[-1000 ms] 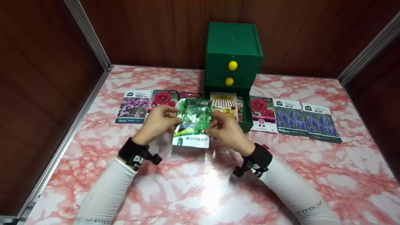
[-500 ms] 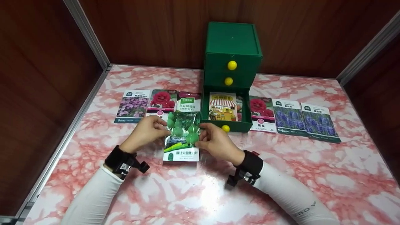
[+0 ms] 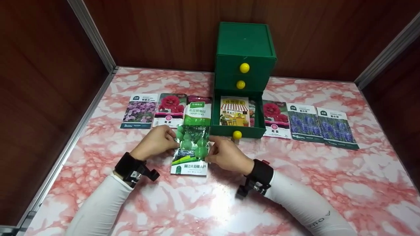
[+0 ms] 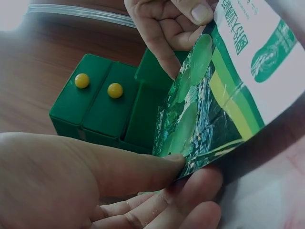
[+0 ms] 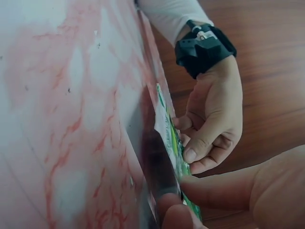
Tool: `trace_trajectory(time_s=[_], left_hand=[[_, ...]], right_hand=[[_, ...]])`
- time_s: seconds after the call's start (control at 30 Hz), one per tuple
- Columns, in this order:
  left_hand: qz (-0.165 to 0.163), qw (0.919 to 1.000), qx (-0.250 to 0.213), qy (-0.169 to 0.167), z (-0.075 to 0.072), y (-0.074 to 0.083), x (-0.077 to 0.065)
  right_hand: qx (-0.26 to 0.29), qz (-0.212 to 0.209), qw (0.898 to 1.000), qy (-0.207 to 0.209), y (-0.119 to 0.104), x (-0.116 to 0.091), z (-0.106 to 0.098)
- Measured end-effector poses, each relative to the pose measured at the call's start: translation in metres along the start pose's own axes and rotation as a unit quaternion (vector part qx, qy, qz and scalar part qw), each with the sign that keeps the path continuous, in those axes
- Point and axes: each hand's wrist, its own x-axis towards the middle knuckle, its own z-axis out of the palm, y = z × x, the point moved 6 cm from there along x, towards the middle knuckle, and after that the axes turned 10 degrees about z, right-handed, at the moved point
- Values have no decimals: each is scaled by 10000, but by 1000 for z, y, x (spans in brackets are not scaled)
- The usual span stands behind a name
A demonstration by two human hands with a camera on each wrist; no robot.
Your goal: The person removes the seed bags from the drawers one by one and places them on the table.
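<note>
Between both hands is a green seed packet with round green gourds and a white lower band. My left hand pinches its left edge, thumb on top and fingers beneath, as the left wrist view shows. On the opposite edge, my right hand pinches it with thumb and fingers. The packet's upper end lies over the bottom of a green-and-white impatiens packet. In the right wrist view the held packet appears edge-on, slightly above the table.
A green drawer cabinet stands at the back, its bottom drawer pulled out with a yellow shop-picture packet inside. Left lie a purple-flower packet and a red-flower packet. Right lie another red-flower packet and two lavender packets.
Both hands have carried the gourd packet from beside the open drawer toward the front and slightly left. The impatiens packet and the drawer's yellow knob have come into sight.
</note>
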Motion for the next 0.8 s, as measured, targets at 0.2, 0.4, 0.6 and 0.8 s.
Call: trace_trajectory(time_s=[0.2,0.4,0.6,0.8], left_hand=[[-124,9997,-192,-43,9,-2,1],[-199,9995,-215,-130,13,-3,1],[-261,9994,-193,-154,14,-4,1],[-323,9992,-123,-190,15,-4,0]], right_hand=[[-214,120,9997,-48,6,2,0],[-393,214,9990,-66,7,3,0],[-634,185,9978,30,6,3,0],[-773,337,9964,75,8,3,0]])
